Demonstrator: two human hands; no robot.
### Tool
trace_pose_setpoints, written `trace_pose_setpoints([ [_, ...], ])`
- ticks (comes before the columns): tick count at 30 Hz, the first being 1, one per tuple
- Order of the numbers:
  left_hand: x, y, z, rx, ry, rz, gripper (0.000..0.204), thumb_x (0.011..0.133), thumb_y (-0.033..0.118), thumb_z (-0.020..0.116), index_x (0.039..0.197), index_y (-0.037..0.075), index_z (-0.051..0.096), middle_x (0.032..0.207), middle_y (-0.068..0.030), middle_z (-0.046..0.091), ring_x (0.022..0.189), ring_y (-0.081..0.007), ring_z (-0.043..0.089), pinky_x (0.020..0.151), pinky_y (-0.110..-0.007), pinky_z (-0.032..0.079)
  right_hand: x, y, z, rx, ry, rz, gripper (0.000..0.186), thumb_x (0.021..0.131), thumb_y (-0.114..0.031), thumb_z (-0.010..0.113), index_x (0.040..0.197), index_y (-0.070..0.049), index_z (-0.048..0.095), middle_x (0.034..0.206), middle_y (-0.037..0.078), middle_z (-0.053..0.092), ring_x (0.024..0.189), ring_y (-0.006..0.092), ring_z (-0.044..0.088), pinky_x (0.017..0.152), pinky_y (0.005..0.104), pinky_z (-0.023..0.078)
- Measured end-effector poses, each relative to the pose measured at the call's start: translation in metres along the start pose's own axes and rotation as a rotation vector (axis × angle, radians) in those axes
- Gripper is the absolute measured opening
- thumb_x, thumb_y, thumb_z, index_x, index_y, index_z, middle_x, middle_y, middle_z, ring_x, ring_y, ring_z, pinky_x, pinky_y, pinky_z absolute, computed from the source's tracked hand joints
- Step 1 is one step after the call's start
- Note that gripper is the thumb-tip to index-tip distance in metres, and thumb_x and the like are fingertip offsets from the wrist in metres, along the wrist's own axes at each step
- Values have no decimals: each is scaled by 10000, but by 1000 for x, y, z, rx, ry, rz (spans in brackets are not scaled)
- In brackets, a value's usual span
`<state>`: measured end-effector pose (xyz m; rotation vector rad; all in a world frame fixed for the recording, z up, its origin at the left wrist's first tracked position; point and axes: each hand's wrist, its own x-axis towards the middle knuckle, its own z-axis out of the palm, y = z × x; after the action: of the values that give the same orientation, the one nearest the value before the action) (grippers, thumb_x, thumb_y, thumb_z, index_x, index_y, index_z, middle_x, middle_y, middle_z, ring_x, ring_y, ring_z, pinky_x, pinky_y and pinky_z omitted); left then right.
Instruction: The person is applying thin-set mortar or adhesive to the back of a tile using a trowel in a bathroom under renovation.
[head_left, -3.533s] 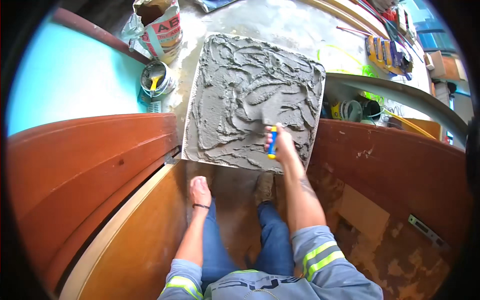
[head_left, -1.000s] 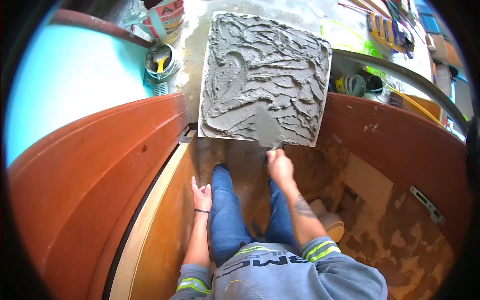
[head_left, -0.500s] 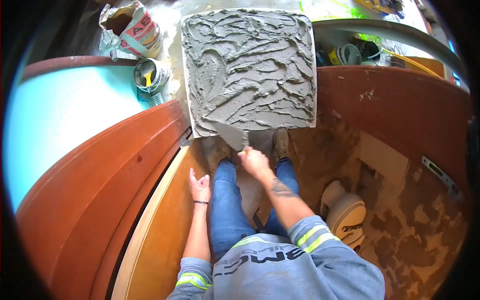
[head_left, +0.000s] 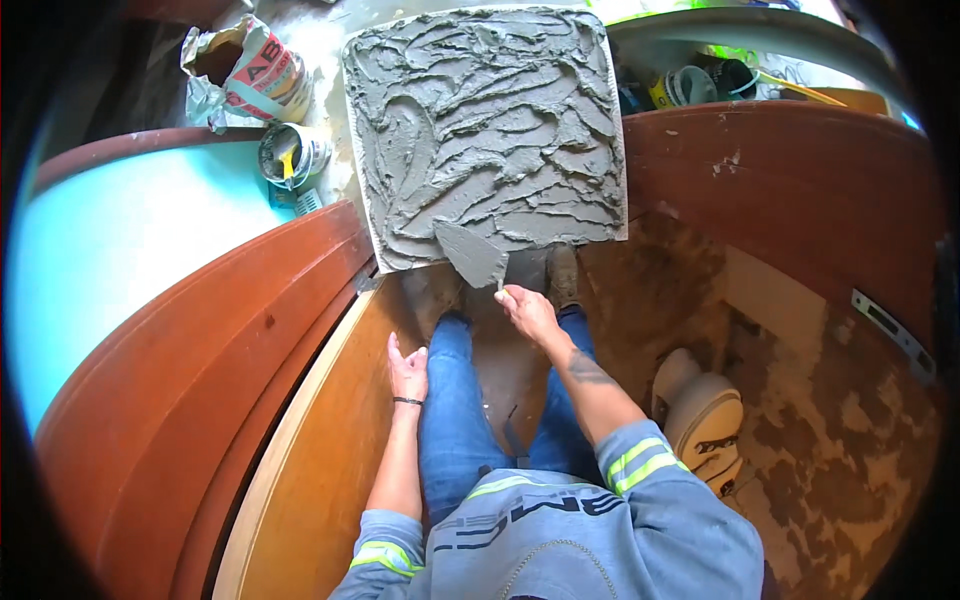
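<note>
A square tile (head_left: 372, 222) lies ahead of my feet, its face covered with ridged grey mortar (head_left: 490, 130) right out to thin pale edges. My right hand (head_left: 527, 310) is closed round the handle of a pointing trowel (head_left: 472, 254). The trowel's mortar-coated blade reaches over the tile's near edge, its tip at the mortar. Most of the handle is hidden in my fingers. Beside my left thigh, my left hand (head_left: 407, 372) hangs with nothing in it, thumb and fingers apart, close to the wooden door (head_left: 320, 430).
Back left, an open paper sack (head_left: 245, 75) stands behind a bucket (head_left: 296, 152) with a yellow-handled brush in it. Reddish-brown door frames (head_left: 200, 360) flank me. At right are a toilet (head_left: 703, 420) and a spirit level (head_left: 893, 335) against the wall.
My right hand has drawn slightly right and the trowel blade has turned, its face now showing more broadly. The left hand stays by my thigh. The whole view has shifted a little.
</note>
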<state>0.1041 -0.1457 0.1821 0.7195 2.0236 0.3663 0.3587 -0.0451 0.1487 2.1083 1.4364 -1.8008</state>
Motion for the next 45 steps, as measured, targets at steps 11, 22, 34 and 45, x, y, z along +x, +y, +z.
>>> trace_pose_setpoints([
  [11,-9,-13,-14,-25,21,-47,748,849,157,621,1418,-19,168,1403,-269,305,992,-242,621,861,-313,489,-65,23,-7,696,-64,327,333,929,-389,505,932,-72,608,668,-6,544,540,71,498,457,245,416],
  [22,-24,-30,-29,-151,64,-68,760,851,152,617,1423,-19,147,1407,-272,305,985,-238,621,835,-311,499,2,-66,129,796,-196,257,337,943,-389,459,908,-76,580,614,2,520,469,92,471,415,261,415],
  [34,-28,-68,-27,-254,97,-139,762,854,163,619,1425,-16,146,1407,-275,300,991,-246,614,869,-316,483,11,-89,22,-316,-123,21,377,919,-397,470,944,-46,607,760,157,643,681,300,632,640,418,501],
  [45,-34,-65,-24,-243,79,-153,745,869,159,605,1426,1,137,1420,-267,284,990,-231,620,871,-309,481,-12,-64,23,-501,22,-70,363,904,-390,493,958,-59,632,796,193,648,777,372,634,711,466,499],
])
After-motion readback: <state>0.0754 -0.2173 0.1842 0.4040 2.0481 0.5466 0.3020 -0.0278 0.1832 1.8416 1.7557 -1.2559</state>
